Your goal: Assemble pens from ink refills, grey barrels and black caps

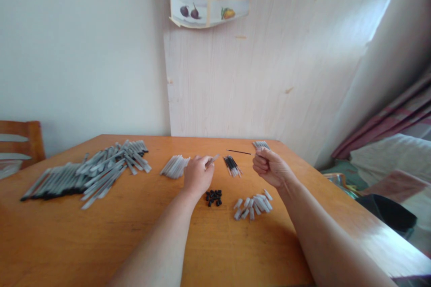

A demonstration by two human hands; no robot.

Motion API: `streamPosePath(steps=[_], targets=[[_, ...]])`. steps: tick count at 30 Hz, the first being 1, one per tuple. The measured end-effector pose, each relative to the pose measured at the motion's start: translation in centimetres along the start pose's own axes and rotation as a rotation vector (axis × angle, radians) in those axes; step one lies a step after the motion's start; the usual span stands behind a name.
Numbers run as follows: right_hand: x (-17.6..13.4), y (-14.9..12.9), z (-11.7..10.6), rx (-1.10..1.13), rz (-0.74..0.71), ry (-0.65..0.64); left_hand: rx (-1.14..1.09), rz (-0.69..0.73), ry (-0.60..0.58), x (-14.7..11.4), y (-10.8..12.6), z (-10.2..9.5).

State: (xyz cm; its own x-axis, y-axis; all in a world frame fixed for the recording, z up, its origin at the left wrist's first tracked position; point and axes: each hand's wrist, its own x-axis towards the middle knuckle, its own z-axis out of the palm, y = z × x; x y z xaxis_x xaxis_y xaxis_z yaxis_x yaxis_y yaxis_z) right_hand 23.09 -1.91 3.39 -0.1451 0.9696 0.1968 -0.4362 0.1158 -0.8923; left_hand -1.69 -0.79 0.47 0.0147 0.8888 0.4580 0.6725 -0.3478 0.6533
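Observation:
My left hand (199,172) is closed around a translucent pen barrel (214,158), whose end sticks out to the right past the fingers. Across from it, my right hand (269,165) is closed in a pinch on a thin black pen refill (238,152) that points left. Barrel and refill are apart. More pen refills (232,166) lie between the hands, and a row of clear barrels (174,166) is just left of my left hand. Small black plugs (213,197) sit in a cluster nearer me, with translucent pen caps (254,206) to their right.
A large pile of pens with black ends (97,170) covers the left part of the wooden table (151,242). Another small bundle (261,145) lies behind my right hand. A wooden chair (33,141) stands at left, a wall behind, and a dark bin-like object (387,213) at right.

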Motion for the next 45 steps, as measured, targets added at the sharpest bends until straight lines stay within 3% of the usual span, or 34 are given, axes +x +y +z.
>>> streamPosePath(steps=[3, 8, 20, 30, 39, 45], targets=[[-0.3, -0.3, 0.2, 0.004, 0.043, -0.062, 0.210, 0.021, 0.042, -0.2, -0.1, -0.2], [-0.6, -0.1, 0.6, -0.032, 0.058, -0.087, 0.308, 0.021, 0.042, -0.3, -0.2, -0.2], [-0.2, 0.6, -0.2, -0.011, 0.111, -0.103, 0.335, 0.051, 0.031, -0.6, 0.0, -0.1], [0.0, 0.8, -0.2, -0.014, 0.179, -0.111, 0.344, 0.163, -0.026, -1.0, 0.4, 0.0], [-0.3, 1.7, 1.2, -0.043, 0.175, -0.128, 0.326, 0.241, -0.113, -1.3, 1.1, 0.7], [-0.1, 1.8, 1.6, -0.061, 0.195, -0.079, 0.342, 0.253, -0.099, -1.3, 0.9, 0.7]])
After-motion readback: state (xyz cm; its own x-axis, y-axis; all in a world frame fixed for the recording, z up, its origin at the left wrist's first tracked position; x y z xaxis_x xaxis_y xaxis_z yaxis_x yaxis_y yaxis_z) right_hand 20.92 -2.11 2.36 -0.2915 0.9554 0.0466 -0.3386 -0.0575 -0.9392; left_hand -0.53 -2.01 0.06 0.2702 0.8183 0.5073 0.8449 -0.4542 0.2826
